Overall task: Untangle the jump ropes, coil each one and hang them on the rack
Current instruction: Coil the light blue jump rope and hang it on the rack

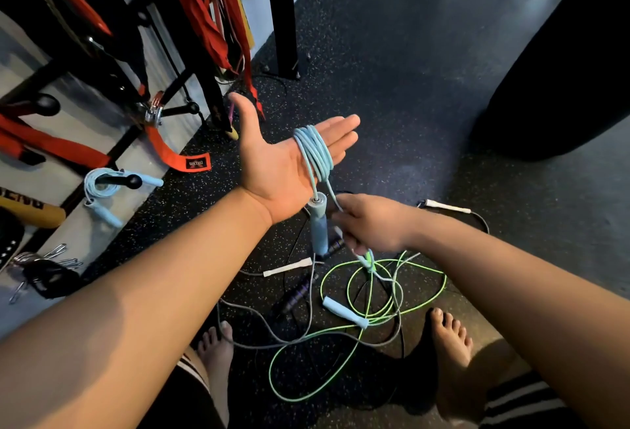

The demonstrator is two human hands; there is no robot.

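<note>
On a dark speckled gym floor (392, 70), seen from above through the person's own eyes. At far left stands the rack (68, 64), a black frame with knobbed pegs, draped with orange straps (191, 2). One low peg (131, 180) carries a coiled blue rope (99, 186), its two pale blue handles hanging beside it. Lower down, metal clips (44, 258) lie in a heap.

In the middle, the left hand (279, 162) is raised palm up, thumb spread wide, fingers straight and close together. Its grip is released, not clenched. The light-blue jump rope (315, 151) is wound in several loops around those fingers. One end of it, the hanging handle (318, 220), dangles straight down below the heel of the palm.

Just to the right and a little lower, the right hand (371, 222) has its grip curled, grasping the loose strand of the light-blue jump rope that leads off the loops.

Beneath both hands, on the floor between two bare feet (450, 353), lies the tangle. A neon green rope (270, 375) spreads in wide loops and a grey rope (310, 312) crosses it. Among them lie a blue handle (346, 312), a white handle (288, 267) and a dark purple handle (296, 292). A second white handle (446, 206) lies apart, further right.

At far right a large black bag (562, 70) fills the corner.
</note>
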